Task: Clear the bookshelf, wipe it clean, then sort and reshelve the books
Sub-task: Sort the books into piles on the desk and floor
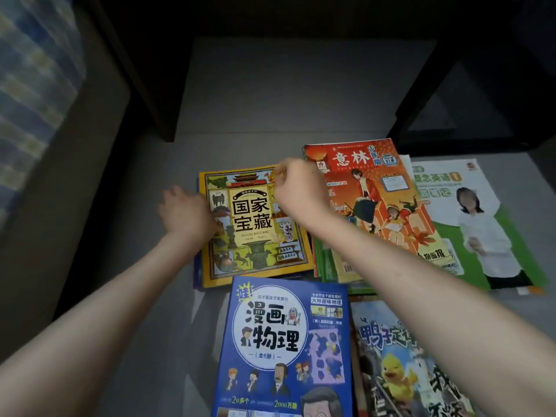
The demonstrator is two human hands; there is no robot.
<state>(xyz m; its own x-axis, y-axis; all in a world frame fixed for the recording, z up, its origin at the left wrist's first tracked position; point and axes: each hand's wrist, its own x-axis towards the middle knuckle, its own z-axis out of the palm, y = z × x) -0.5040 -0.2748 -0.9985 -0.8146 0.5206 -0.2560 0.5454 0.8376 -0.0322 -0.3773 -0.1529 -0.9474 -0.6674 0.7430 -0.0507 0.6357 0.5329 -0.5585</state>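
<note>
On the grey floor (240, 152) before the dark bookshelf (144, 85), the left grip (183, 210) rests with fingers loosely spread against the left edge of the yellow book (255, 233), whose top right corner the right grip (296, 185) pinches with curled fingers, the red magazine (379, 191) and green-and-white book (487, 224) lying just beside to the right.

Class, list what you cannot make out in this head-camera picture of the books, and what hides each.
Head view.
- Motion blur hides whether the left hand or right hand holds the yellow book.
- The stack under the orange magazine: covered by it and the right forearm.
- The duck book: cut by the bottom edge, crossed by the forearm.
- The shelf interior: too dark.
</note>
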